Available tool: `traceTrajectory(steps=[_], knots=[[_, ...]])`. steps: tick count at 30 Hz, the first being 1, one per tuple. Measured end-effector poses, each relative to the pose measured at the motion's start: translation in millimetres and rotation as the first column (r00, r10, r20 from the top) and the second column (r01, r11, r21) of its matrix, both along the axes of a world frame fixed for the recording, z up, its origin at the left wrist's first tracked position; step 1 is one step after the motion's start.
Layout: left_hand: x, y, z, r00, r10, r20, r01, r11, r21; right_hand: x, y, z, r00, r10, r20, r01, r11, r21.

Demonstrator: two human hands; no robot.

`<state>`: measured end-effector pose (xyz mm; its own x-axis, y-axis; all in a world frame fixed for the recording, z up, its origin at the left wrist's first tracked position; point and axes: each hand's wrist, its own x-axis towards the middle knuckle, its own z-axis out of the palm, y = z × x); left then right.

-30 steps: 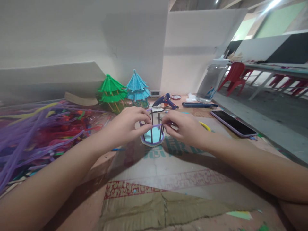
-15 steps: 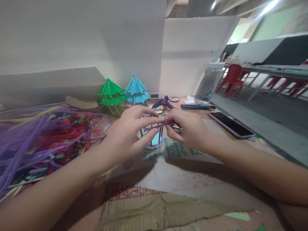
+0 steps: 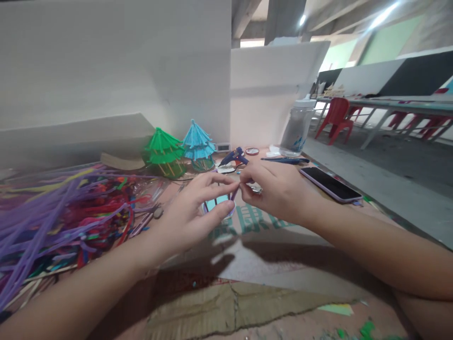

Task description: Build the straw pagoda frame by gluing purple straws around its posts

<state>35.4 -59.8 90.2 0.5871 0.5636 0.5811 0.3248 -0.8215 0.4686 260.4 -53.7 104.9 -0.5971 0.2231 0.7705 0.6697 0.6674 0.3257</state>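
A small post frame (image 3: 215, 202) with a pale blue base and dark upright sticks stands on the printed sheet, partly hidden by my fingers. My left hand (image 3: 200, 200) curls round its upper part, thumb in front and fingers behind. A thin purple pipe cleaner (image 3: 235, 192) runs by the frame's right side towards my other fingertips. My right hand (image 3: 265, 186) is closed in a pinch at the strip's end; the fingertips cover most of what they grip. Behind the hands stand a green model pavilion (image 3: 164, 153) and a blue one (image 3: 198, 141), both with tiered roofs.
A heap of purple and coloured pipe cleaners (image 3: 71, 208) fills the left side. A blue glue gun (image 3: 233, 157), a dark blue cutter (image 3: 285, 161), a phone (image 3: 331, 184) and a water bottle (image 3: 299, 125) lie or stand beyond. Torn cardboard (image 3: 198, 309) lies in front.
The purple strip across the frame's top now slants down by its right side. My left fingers have closed in lower over the posts. The view has shifted slightly.
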Motion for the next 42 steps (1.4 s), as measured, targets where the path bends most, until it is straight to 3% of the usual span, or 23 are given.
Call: traceTrajectory(steps=[6,11,15,19,24,26,29,31,32,35,38,42], knots=[[5.7,-7.6,-9.9,0.992,-0.091,0.093,0.106,0.978,-0.181,1.2,-1.7,-1.7,0.986,0.008,-0.168,-0.029,0.991,-0.127],[14.9,-4.1,-10.3,0.968,0.084,0.236,0.028,0.901,-0.434,-3.9,-11.0,-0.7,0.997,0.073,0.009,-0.073,0.997,-0.024],[15.4,-1.6,-6.1,0.960,0.079,0.270,0.089,0.825,-0.558,-3.5,-17.0,2.4,0.991,0.088,0.105,-0.086,0.996,-0.024],[8.9,2.8,-1.0,0.955,0.034,0.294,0.145,0.813,-0.565,8.2,-15.0,7.4,0.994,0.099,-0.036,-0.102,0.989,-0.108],[7.0,12.5,-0.4,0.937,0.017,0.349,0.220,0.749,-0.626,21.1,-5.0,11.4,0.977,-0.022,-0.214,-0.052,0.943,-0.330],[7.7,14.8,-2.5,0.941,0.023,0.337,0.206,0.752,-0.626,22.9,-1.7,13.7,0.985,-0.028,-0.169,-0.055,0.883,-0.465],[5.5,15.0,-2.9,0.967,0.020,0.256,0.138,0.798,-0.586,25.1,-3.2,16.0,0.998,-0.002,0.062,0.045,0.708,-0.705],[1.6,14.1,-0.1,0.982,0.024,0.185,0.082,0.837,-0.540,25.5,-8.1,11.5,0.969,0.046,0.241,0.161,0.619,-0.769],[-0.6,13.9,1.7,0.988,0.034,0.150,0.049,0.855,-0.517,24.6,-10.8,6.3,0.948,0.066,0.312,0.212,0.600,-0.771],[-6.8,14.4,6.9,0.996,0.065,0.068,-0.026,0.883,-0.469,16.1,-15.9,-18.1,0.907,0.059,0.416,0.298,0.607,-0.737],[-10.4,15.6,11.0,0.995,0.061,0.080,-0.018,0.893,-0.449,2.7,-15.0,-39.5,0.911,0.004,0.411,0.314,0.640,-0.701],[-12.1,15.1,16.4,0.990,0.042,0.135,0.020,0.905,-0.425,-7.7,-12.9,-39.1,0.898,-0.062,0.437,0.374,0.632,-0.679]])
